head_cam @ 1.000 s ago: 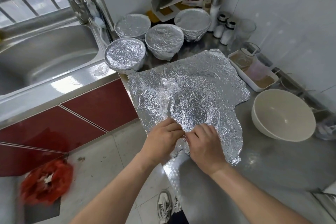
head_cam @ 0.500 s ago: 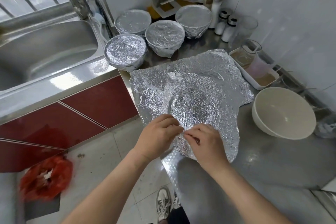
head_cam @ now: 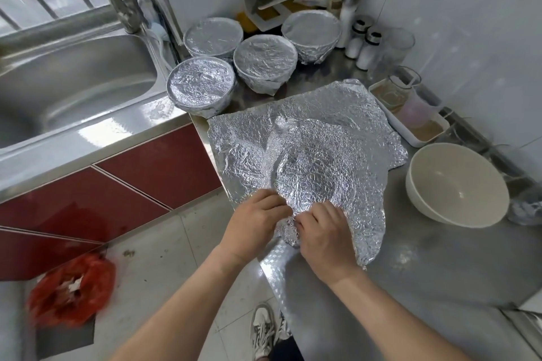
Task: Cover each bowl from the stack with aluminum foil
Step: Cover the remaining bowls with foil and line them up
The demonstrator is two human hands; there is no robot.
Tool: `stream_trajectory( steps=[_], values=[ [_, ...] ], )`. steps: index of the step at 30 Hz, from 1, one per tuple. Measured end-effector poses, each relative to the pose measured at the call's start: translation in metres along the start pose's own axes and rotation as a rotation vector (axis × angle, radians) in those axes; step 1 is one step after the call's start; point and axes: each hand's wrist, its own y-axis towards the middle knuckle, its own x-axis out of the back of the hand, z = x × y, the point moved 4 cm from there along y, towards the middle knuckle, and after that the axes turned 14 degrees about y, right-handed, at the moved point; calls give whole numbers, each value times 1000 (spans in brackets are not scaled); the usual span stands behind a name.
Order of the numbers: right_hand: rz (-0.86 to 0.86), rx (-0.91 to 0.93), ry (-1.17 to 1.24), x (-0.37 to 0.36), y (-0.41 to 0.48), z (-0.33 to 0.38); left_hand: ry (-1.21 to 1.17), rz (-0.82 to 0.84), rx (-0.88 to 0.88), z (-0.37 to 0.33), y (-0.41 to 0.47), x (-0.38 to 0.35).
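1. I see the foil sheet (head_cam: 308, 138) lying crumpled over the steel counter (head_cam: 425, 272), its near-left part hanging at the counter's corner.
2. A round hump (head_cam: 313, 179) shows in the near half of the foil sheet. I cannot see what is beneath it.
3. The left hand (head_cam: 255, 223) is at the near edge of the foil sheet, fingers curled and pinching the foil.
4. The right hand (head_cam: 325, 231) is just beside it on the same edge, fingers bent, gathering a bunched fold of foil. The two hands almost touch.
5. An uncovered white bowl (head_cam: 457, 184) stands upright just right of the foil sheet.
6. Beyond the foil sheet's far-left edge stand four foil-covered bowls (head_cam: 265, 60) in a cluster. The nearest one (head_cam: 201, 83) is close to the sheet's far-left corner.
7. A white tray (head_cam: 410, 123) lies at the foil sheet's far-right corner.
8. The sink (head_cam: 73, 82) is well left of the foil sheet.
9. A red bag (head_cam: 70, 290) lies on the floor, down and left of the foil sheet.
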Motion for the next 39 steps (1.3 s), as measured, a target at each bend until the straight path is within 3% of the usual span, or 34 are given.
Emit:
stream_trajectory(
  steps=[4, 8, 11, 15, 24, 29, 33, 39],
  values=[
    [-5, -58, 26, 0, 5, 9, 10, -24, 47, 5, -1, 3],
    [51, -203, 217, 1, 8, 9, 42, 10, 154, 14, -5, 5],
    [45, -256, 354, 10, 5, -7, -154, 163, 461, 14, -7, 12],
    [126, -214, 300, 11, 3, -15, -641, 292, 928, -3, -9, 4],
    [137, -15, 15, 5, 0, -4, -817, 191, 1255, -20, -8, -9],
    [37, 30, -29, -1, 1, 7, -667, 168, 1272, -15, -6, -9],
    [-32, -38, 11, -6, 3, 22, -522, 200, 1207, -5, 3, 0],
    [1, -124, 98, -11, 5, 25, -434, 305, 1097, 9, 7, 4]
  ],
)
